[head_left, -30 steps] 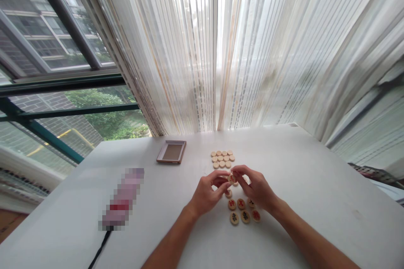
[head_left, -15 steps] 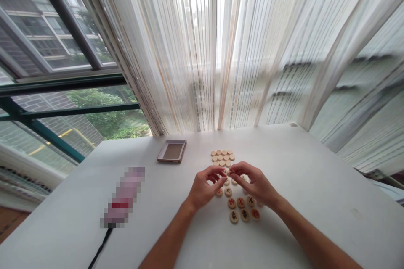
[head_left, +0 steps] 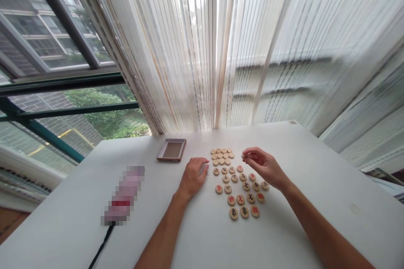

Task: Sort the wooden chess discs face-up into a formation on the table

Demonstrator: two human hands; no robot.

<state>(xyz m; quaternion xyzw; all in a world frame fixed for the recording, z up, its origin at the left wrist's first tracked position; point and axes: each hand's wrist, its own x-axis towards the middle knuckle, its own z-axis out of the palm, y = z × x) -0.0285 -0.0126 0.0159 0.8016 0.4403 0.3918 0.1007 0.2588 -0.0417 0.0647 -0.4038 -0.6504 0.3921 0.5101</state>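
Several round wooden game pieces with red or black characters (head_left: 240,190) lie face up in rows on the white table (head_left: 202,235). Behind them sits a cluster of blank-faced pieces (head_left: 222,156). My left hand (head_left: 193,178) rests on the table just left of the pieces, fingers curled loosely and holding nothing I can see. My right hand (head_left: 262,166) hovers to the right of the blank cluster, thumb and fingers pinched together; what they hold, if anything, is too small to make out.
A small shallow box (head_left: 171,150) lies at the back left of the pieces. A blurred oblong object (head_left: 123,196) with a black cable (head_left: 100,249) sits at the left. Striped sheer curtains (head_left: 240,50) hang behind the table; a window (head_left: 57,71) is at the left.
My hands were together above the pieces, holding one between them. They have parted: the left dropped to the table at the left, the right moved right and back. More face-up pieces now show.
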